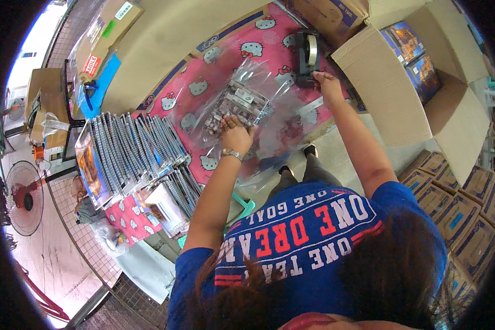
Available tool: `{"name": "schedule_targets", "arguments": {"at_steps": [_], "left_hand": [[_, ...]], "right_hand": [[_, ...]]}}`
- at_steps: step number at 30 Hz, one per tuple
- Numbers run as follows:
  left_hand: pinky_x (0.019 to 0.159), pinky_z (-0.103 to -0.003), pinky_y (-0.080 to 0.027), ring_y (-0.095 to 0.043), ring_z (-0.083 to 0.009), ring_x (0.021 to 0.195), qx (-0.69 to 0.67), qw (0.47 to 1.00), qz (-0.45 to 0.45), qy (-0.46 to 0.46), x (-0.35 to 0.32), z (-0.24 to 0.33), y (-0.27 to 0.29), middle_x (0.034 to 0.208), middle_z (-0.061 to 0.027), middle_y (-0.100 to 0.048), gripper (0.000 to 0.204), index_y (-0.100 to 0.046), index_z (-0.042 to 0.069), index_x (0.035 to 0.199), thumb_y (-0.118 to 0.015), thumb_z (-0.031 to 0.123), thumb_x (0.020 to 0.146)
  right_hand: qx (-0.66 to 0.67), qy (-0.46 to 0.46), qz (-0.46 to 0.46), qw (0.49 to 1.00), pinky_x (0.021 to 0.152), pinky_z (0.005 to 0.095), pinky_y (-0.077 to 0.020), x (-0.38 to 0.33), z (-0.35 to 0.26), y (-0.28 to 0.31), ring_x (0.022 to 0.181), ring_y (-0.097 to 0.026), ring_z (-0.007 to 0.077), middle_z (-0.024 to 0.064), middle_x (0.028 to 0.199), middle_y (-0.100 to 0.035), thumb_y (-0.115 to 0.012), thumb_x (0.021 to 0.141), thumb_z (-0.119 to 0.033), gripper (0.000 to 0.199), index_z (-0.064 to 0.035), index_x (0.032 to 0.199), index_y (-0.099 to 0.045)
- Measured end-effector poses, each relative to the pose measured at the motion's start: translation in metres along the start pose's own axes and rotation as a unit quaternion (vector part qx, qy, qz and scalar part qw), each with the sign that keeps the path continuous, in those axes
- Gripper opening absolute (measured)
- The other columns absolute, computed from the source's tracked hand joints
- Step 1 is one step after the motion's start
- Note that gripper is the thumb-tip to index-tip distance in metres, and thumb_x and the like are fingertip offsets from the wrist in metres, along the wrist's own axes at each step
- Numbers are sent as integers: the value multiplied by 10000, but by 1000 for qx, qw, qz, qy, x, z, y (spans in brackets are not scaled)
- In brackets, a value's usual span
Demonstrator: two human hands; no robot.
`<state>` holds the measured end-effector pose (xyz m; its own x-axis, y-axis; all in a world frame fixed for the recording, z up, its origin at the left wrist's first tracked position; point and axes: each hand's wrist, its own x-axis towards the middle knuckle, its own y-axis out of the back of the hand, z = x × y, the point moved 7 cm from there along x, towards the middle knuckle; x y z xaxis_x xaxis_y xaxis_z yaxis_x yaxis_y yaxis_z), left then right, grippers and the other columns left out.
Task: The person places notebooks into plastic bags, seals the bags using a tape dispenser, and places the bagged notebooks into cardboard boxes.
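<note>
Left grip [236, 136] palm-down, digits apart, on plastic-wrapped packet [242, 99]; right grip [328, 88] at tape dispenser [303, 69], cannot tell if clamped; spiral-bound books [137, 146] left of left grip.

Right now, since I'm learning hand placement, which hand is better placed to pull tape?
Probably the right hand: its fingers are at the tape dispenser, while the left hand rests on the plastic-covered item.

The T-shirt [313, 291] is blue, with short sleeves [410, 212]. Across it run several rows of bold block lettering [289, 234] in white and red, with short red bars [228, 280] at the sides. A silvery link band [232, 154] circles the wrist behind the left hand [237, 135]. The trousers [317, 169] are dark grey, the shoes [311, 150] black; long hair [388, 269] falls over the T-shirt.
</note>
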<state>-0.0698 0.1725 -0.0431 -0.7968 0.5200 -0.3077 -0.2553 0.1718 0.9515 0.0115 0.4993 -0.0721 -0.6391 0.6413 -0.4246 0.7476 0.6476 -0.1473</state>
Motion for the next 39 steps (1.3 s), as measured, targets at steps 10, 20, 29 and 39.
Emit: {"name": "schedule_targets", "arguments": {"at_steps": [10,20,29,39], "left_hand": [[1119,-470,-172,-220,-426,1353,-17,1000,23,6,-14,3,-9,1431,-318,-244,879,-259,-93,1380,-667,380,761],[1099,-447,-246,-346,-366,1303,-78,988,128,22,-28,4,-19,1386,-232,-381,692,-397,-20,1329,-648,329,787],[1079,-445,-278,-388,-372,1263,-131,978,160,-14,-40,3,-5,1313,-231,-455,620,-430,79,1321,-657,296,787],[912,-429,-404,-516,-428,1101,-354,915,-5,193,23,-155,15,1112,-279,-580,756,-568,-12,1154,-419,659,840]], "right_hand": [[280,-234,-248,898,483,183,-321,-43,92,-43,602,-415,47,-21,763,-528,-499,879,-71,66,-60,857,-560],[-614,274,-635,381,688,451,-493,-77,54,-289,754,-641,327,146,817,-676,-724,646,-289,298,-89,866,-699],[-725,248,-484,422,731,446,-507,-77,41,-280,829,-651,320,156,924,-672,-704,708,-347,333,-75,900,-699],[-224,-282,-325,875,828,391,-472,-173,78,-175,1013,-584,287,173,1123,-601,-586,820,-555,731,21,1260,-490]]}}
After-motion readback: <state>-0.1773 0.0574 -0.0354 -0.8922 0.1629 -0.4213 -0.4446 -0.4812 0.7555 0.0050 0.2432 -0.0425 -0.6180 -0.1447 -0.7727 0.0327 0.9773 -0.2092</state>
